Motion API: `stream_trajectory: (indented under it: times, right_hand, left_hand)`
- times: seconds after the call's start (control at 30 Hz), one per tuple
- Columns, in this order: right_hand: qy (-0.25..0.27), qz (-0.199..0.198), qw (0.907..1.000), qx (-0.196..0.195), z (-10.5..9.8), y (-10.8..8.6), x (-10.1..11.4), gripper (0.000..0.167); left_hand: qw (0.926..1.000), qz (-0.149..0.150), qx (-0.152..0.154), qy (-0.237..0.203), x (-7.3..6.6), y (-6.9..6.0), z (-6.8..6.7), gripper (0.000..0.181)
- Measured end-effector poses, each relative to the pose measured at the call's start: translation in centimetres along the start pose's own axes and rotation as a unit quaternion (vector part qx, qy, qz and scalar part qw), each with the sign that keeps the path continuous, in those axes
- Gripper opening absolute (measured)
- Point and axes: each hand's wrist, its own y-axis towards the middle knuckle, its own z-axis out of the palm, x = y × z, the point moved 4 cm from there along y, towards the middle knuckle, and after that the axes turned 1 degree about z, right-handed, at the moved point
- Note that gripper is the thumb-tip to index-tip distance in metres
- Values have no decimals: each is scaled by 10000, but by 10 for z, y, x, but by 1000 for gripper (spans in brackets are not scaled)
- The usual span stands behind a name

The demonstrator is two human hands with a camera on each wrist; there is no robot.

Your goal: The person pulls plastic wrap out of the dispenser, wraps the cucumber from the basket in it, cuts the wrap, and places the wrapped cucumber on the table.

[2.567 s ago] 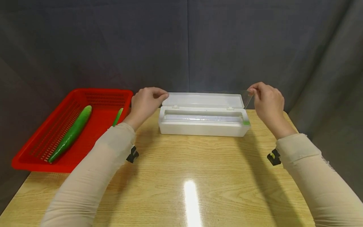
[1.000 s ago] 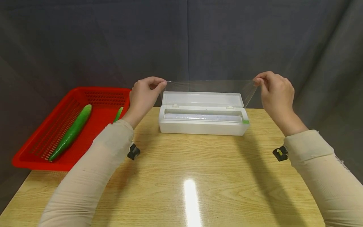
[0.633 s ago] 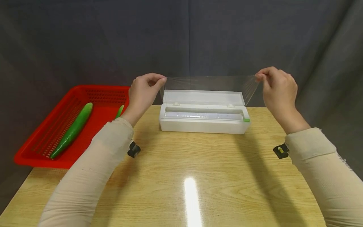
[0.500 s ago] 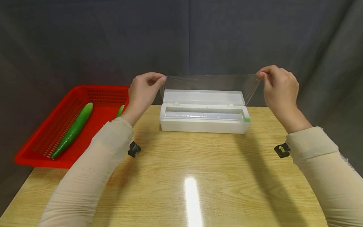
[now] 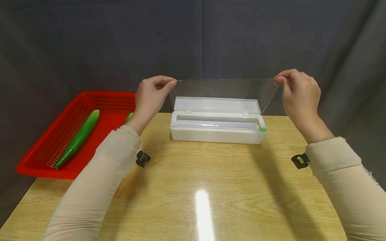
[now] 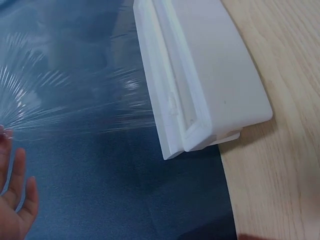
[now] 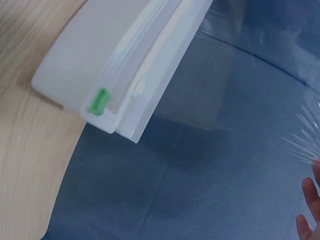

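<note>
A sheet of clear plastic wrap (image 5: pixel 226 87) stretches above and behind a white wrap dispenser box (image 5: pixel 217 135) in the head view. My left hand (image 5: pixel 151 95) pinches the sheet's left corner between thumb and forefinger; my right hand (image 5: pixel 301 100) pinches its right corner. Fine creases fan out from both pinches. The box's lid (image 5: pixel 217 104) is tilted back, and a pale roll (image 5: pixel 217 124) lies inside. A green slider (image 7: pixel 100 101) sits at the box's right end. In the left wrist view the left fingers (image 6: pixel 17 170) show at the lower left edge.
At the left stands a red plastic basket (image 5: pixel 30 165). A long green cucumber (image 5: pixel 79 139) lies in it, and a second green piece (image 5: pixel 129 116) is mostly hidden by my left arm. A dark curtain (image 5: pixel 193 40) hangs behind the wooden table (image 5: pixel 193 170).
Both hands have risen from beside the box, and the right one has moved outward. The plastic wrap is now drawn up taut between them. The box stays in place.
</note>
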Motion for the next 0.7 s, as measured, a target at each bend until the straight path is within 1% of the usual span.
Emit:
stream_trajectory:
  times: [0.17,0.27,0.53,0.7]
  right_hand:
    - [100,111,9998,-106,-1,3,2,29]
    - [127,102,9997,-179,-2,4,4,29]
    - [-75,-196,9989,-416,-10,6,10,31]
    - [-85,-203,9986,-489,-14,9,12,32]
  left_hand:
    - [9999,35,-68,-93,-1,0,-3,26]
    - [9998,74,-98,-175,-2,1,-4,26]
    - [9990,205,-165,-349,-10,2,-10,24]
    - [9987,232,-210,-400,-15,4,-12,25]
